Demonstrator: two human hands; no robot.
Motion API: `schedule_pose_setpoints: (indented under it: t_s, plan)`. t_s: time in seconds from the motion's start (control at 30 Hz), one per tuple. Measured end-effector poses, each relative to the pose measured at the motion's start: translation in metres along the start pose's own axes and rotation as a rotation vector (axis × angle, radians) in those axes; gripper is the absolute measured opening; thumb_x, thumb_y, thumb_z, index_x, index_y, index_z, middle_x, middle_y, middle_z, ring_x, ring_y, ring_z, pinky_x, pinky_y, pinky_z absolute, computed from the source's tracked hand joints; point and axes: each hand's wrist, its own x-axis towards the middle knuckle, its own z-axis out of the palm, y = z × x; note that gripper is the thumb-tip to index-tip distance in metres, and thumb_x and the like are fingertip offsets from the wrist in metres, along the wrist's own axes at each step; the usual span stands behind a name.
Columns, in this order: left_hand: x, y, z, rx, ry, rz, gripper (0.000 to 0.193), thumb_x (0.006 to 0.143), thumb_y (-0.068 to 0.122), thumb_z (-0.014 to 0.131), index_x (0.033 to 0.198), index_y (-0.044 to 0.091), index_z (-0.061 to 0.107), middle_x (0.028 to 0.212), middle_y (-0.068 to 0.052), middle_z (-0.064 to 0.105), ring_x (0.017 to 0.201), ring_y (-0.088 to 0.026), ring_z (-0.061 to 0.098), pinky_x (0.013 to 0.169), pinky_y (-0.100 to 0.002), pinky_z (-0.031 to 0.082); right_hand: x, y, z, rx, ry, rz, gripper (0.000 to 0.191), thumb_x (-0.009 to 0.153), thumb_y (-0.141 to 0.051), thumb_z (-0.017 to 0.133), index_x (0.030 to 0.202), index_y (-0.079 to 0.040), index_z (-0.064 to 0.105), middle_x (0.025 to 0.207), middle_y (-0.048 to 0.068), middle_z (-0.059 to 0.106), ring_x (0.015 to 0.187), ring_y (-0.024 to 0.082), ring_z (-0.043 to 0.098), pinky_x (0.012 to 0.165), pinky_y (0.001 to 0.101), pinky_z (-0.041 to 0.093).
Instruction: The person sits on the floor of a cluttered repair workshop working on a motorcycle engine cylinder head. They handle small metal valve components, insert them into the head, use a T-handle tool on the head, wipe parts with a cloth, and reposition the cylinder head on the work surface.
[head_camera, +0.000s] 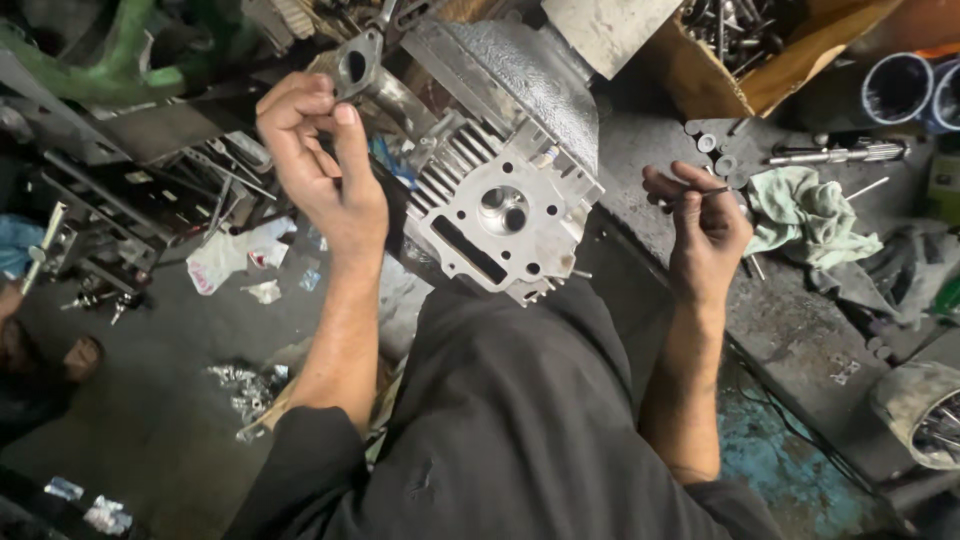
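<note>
Cylinder head (505, 215), a silver finned aluminium casting with a round combustion chamber and bolt holes on its flat face, sits at the middle of the scene, propped against the person's dark-clothed lap with its machined face turned up toward the camera. Left hand (325, 170) is raised at the left of the casting, fingers curled and thumb pressed in, pinching the edge of a grey metal flange (357, 65) that juts from the far left side of the head. Right hand (700, 225), smeared with grease, hovers to the right, well apart from the casting, its fingers half-closed around a thin dark metal rod (700, 195) held between thumb and fingertips. Beyond that hand, on a stained grey workbench (800, 320), lie a crumpled pale green rag (805, 215), several small round metal parts (715, 150) and a chrome tool (840, 153). A cardboard box (745, 85) filled with metal pieces stands at the far right. On the floor at left, scraps of white plastic (230, 255) lie among scattered hardware.
</note>
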Motion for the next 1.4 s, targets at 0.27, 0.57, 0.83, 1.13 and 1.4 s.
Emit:
schedule_pose_setpoints:
  t_s: [0.27, 0.57, 0.83, 1.13, 1.4]
  plan:
    - [0.002, 0.009, -0.001, 0.272, -0.060, 0.004, 0.012, 0.117, 0.010, 0.061, 0.123, 0.006, 0.052, 0.133, -0.009, 0.054, 0.107, -0.016, 0.055, 0.086, -0.026, 0.046, 0.031, 0.008, 0.021, 0.044, 0.105, -0.256, 0.015, 0.112, 0.004, 0.066, 0.128, 0.005, 0.064, 0.122, 0.011, 0.062, 0.099, 0.018, 0.069, 0.089, 0.0329, 0.062]
    - [0.004, 0.014, 0.000, 0.335, -0.069, -0.060, 0.026, 0.111, 0.020, 0.064, 0.128, 0.006, 0.049, 0.132, -0.011, 0.050, 0.120, -0.019, 0.052, 0.095, -0.031, 0.046, 0.071, -0.007, 0.046, -0.088, 0.018, -0.492, 0.022, 0.102, 0.022, 0.072, 0.115, 0.006, 0.068, 0.106, 0.013, 0.066, 0.102, 0.024, 0.075, 0.084, 0.0327, 0.065]
    - [-0.004, 0.005, -0.005, 0.217, -0.024, -0.066, 0.032, 0.109, 0.017, 0.069, 0.127, 0.006, 0.045, 0.130, -0.012, 0.049, 0.119, -0.018, 0.052, 0.104, -0.032, 0.044, 0.088, -0.021, 0.060, -0.208, -0.021, -0.507, 0.024, 0.086, 0.026, 0.075, 0.102, 0.008, 0.069, 0.094, 0.018, 0.073, 0.101, 0.024, 0.066, 0.079, 0.0326, 0.059]
    - [-0.003, -0.001, -0.012, 0.219, -0.047, -0.052, 0.032, 0.109, 0.019, 0.068, 0.126, 0.005, 0.045, 0.129, -0.010, 0.047, 0.112, -0.017, 0.052, 0.097, -0.030, 0.048, 0.092, -0.007, 0.069, -0.398, -0.018, -0.593, 0.037, 0.073, 0.023, 0.076, 0.101, -0.001, 0.075, 0.091, 0.017, 0.068, 0.097, 0.030, 0.072, 0.087, 0.0393, 0.062]
    - [-0.002, -0.018, -0.023, 0.202, -0.071, 0.009, 0.034, 0.106, 0.024, 0.067, 0.121, 0.003, 0.044, 0.126, -0.009, 0.046, 0.094, -0.013, 0.048, 0.079, -0.027, 0.042, 0.087, -0.006, 0.086, -0.169, 0.281, -0.620, 0.026, 0.080, 0.026, 0.082, 0.093, 0.005, 0.072, 0.089, 0.016, 0.069, 0.088, 0.027, 0.069, 0.077, 0.0377, 0.063]
